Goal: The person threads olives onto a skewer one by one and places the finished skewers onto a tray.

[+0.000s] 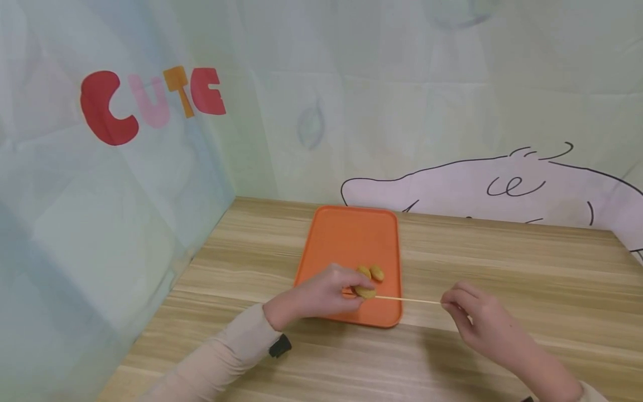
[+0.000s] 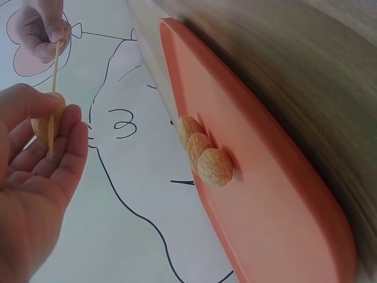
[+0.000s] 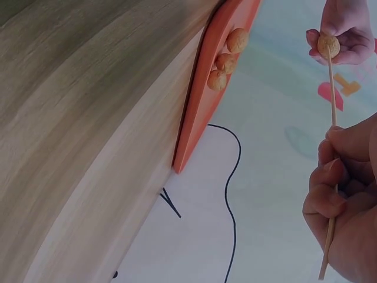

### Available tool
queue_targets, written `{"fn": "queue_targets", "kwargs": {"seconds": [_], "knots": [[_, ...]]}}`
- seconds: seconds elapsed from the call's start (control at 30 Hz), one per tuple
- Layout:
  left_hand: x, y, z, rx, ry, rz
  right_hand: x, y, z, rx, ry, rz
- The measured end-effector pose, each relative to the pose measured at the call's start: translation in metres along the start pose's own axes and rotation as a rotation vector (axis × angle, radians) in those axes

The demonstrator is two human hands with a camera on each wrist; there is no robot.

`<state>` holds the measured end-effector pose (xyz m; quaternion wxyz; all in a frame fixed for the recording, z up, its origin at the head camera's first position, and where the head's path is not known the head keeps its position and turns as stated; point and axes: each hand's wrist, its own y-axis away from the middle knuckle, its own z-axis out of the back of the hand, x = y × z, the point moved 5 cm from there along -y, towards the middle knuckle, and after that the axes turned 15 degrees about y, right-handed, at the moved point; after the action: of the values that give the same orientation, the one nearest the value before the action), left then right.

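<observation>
Left hand (image 1: 325, 293) and right hand (image 1: 484, 321) face each other with a gap between them. Beyond both hangs a pale green-blue cloth backdrop (image 1: 402, 117), with a row of printed coloured letters (image 1: 156, 118) off to the left of the left hand. Under both hands spreads a light-brown wood-grain table (image 1: 527, 262). A flat orange rectangular tray (image 1: 351, 234) with a raised rim lies beneath the left hand and stretches away beyond its fingers; from the right hand it is to the left, apart.

Thumb and forefinger of the right hand pinch a thin, straight, pale wooden stick (image 1: 412, 300), the other fingers curled round it. Its long axis runs sideways, nearly level, leftward from the right fingertips across the tray's edge to the left hand. There the left thumb and fingers hold a round, tan, wrinkled ball (image 1: 365, 292). The stick appears to run through it: the left wrist view shows a tip past the ball, close to the left fingers, which lie in its line. Three loose tan balls (image 2: 199, 148) sit grouped in the tray just beyond the left hand, the nearer one, which partly screens them from the head camera.
</observation>
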<state>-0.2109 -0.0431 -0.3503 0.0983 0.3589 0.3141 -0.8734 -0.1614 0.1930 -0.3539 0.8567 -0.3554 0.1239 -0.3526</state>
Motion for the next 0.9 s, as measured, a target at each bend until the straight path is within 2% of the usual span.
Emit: {"fn": "queue_targets", "kwargs": {"seconds": [0.1,0.3,0.5,0.63,0.73,0.9], "knots": [[-0.001,-0.001,0.000,0.005,-0.008,-0.012,0.000,0.000,0.000,0.000,0.006,-0.007],[0.000,-0.002,-0.001,0.017,-0.033,0.004,0.000,-0.001,0.000,-0.003,-0.007,0.031],[0.001,-0.004,-0.003,0.023,0.022,0.034,-0.003,-0.003,0.006,0.057,-0.024,0.015],[0.000,-0.006,-0.003,0.018,0.035,0.026,-0.005,-0.002,0.011,0.073,-0.007,0.014],[-0.002,-0.006,-0.001,0.005,-0.010,0.010,-0.007,-0.001,0.012,0.072,-0.002,0.019],[-0.005,-0.001,0.005,-0.017,-0.140,0.015,-0.011,0.004,0.015,0.068,-0.017,0.041]]}}
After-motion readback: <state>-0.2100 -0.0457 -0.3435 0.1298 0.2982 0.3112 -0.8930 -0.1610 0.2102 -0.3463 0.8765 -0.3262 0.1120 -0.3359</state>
